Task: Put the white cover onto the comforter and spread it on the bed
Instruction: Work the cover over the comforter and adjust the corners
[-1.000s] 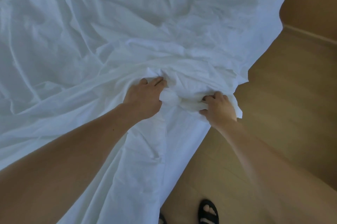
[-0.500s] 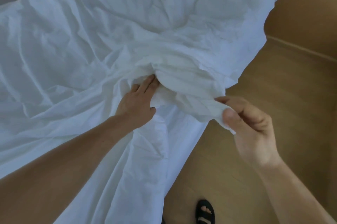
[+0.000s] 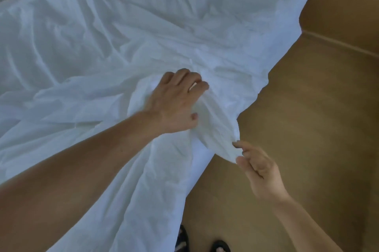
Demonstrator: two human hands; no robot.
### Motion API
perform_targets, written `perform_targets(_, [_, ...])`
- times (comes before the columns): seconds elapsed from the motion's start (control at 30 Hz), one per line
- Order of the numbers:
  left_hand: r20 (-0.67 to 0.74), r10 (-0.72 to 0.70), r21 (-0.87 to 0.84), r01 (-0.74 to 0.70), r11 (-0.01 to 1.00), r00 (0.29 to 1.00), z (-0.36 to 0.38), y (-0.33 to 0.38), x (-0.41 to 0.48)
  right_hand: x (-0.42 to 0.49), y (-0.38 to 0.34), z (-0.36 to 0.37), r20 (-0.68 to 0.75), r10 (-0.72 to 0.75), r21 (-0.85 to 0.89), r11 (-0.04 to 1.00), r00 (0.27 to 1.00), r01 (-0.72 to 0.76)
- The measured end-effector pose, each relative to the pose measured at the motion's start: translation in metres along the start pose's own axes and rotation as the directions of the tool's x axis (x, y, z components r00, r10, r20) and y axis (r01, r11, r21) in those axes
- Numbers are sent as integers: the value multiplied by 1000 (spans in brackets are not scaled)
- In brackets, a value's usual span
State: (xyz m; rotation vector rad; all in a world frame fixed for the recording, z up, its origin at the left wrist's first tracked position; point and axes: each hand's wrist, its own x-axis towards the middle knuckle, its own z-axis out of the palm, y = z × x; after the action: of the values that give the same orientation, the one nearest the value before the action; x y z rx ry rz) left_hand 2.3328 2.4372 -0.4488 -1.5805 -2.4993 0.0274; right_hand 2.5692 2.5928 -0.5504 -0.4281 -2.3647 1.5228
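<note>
Two hands work one white cover point(image 3: 123, 36). The left hand point(image 3: 176, 100) curls its fingers into a bunched fold, thumb against the cloth. The right hand point(image 3: 260, 171), just beside it, pinches a loose corner between thumb and fingertips. The crumpled cover spreads beyond and left of both hands. No separate comforter can be made out. Two sandals point(image 3: 181, 237) stand on the floor point(image 3: 307, 128) below the right hand.
</note>
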Motion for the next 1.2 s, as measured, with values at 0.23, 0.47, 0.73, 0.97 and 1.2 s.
perform_targets(0.23, [335,228,-201,-168,965,914,6,23,45,11,-21,-19,-65,-133,158,977,989,141])
perform_targets(0.47, [463,30,-621,300,725,886,-35,33,98,18,18,-41,-366,-76,-409,908,928,-87])
perform_targets(0.73, [715,-55,-644,687,337,697,-38,19,125,88,-47,-7,-281,-357,-559,815,891,150])
perform_targets(0.97, [753,-211,-596,781,186,624,-21,6,127,115,-35,23,-310,-485,-629,749,818,207])
perform_targets(1.2, [131,-506,-869,344,354,852,-35,-24,111,84,-56,-4,-160,-53,293,951,986,99])
